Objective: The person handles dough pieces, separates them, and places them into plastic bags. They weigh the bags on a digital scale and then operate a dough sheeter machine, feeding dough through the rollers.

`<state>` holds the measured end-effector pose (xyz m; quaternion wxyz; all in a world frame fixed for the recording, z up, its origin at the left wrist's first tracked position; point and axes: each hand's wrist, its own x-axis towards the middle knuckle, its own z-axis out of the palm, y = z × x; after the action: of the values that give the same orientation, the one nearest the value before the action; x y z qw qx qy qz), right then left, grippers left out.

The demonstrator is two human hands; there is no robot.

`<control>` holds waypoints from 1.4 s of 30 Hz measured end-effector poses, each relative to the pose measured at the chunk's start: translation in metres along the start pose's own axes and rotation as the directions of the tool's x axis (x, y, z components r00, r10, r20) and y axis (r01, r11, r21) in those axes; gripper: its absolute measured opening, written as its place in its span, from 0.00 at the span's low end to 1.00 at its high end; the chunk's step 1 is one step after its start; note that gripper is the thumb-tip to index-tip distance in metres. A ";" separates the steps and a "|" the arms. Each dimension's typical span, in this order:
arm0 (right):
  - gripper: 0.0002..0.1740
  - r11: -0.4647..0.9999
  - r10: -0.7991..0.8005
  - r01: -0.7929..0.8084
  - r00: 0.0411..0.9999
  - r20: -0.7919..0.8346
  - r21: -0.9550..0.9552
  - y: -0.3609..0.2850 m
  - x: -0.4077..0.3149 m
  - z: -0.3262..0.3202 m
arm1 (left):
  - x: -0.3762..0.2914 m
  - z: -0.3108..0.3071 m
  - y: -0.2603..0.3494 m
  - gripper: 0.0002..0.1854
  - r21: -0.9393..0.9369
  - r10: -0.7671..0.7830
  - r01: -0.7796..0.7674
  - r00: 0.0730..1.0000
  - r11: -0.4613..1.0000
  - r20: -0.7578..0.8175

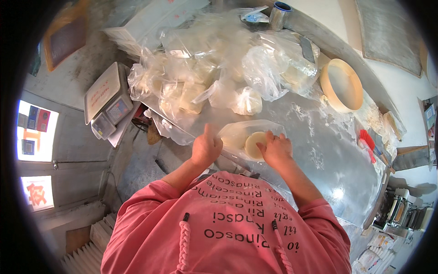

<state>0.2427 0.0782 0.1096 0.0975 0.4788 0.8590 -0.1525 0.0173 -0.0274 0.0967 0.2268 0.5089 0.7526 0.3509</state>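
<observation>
A clear plastic bag (234, 137) lies at the front of the grey metal-topped table, between my two hands. Inside its right part shows a pale round stack, perhaps dough wrappers (255, 145). My left hand (207, 146) pinches the bag's left end, with one digit raised. Over the other end, my right hand (279, 148) grips the bag together with the edge of the round stack. The plastic hides part of the stack's outline. Just beyond the bag sits a small knotted plastic bag (249, 102) with pale contents.
Many filled clear bags (184, 92) are heaped at the table's back. A digital scale (111, 102) stands left. On the right are a round wooden sieve (341, 85), a red brush (367, 144) and scattered flour (374, 116). A metal canister (279, 17) stands at the rear.
</observation>
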 end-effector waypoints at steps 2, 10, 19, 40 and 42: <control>0.28 0.997 -0.049 0.056 0.990 0.135 -0.049 0.012 -0.005 -0.017 | 0.001 -0.005 0.007 0.19 0.088 0.006 -0.008 1.000 0.996 0.021; 0.11 0.747 -0.582 0.583 0.806 0.110 -0.318 0.070 -0.033 -0.050 | 0.003 -0.014 0.023 0.18 0.369 0.075 -0.108 0.992 0.923 0.105; 0.09 0.692 -0.588 0.414 0.799 0.129 0.592 0.075 -0.029 -0.096 | 0.005 -0.003 0.075 0.21 0.150 0.627 -0.637 0.771 0.756 0.111; 0.10 0.632 -0.768 0.751 0.572 0.289 0.192 0.046 -0.003 -0.150 | 0.080 -0.085 0.078 0.09 0.761 0.582 -0.585 0.526 -0.281 0.620; 0.09 0.633 -0.768 0.757 0.590 0.250 0.161 0.028 0.000 -0.160 | 0.075 -0.094 0.066 0.07 0.630 0.411 -0.768 0.615 0.117 0.673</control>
<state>0.2628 0.1491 0.2545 0.1409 0.0384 0.9531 -0.2651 -0.0363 0.0297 0.2092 -0.1179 0.8540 0.4882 -0.1353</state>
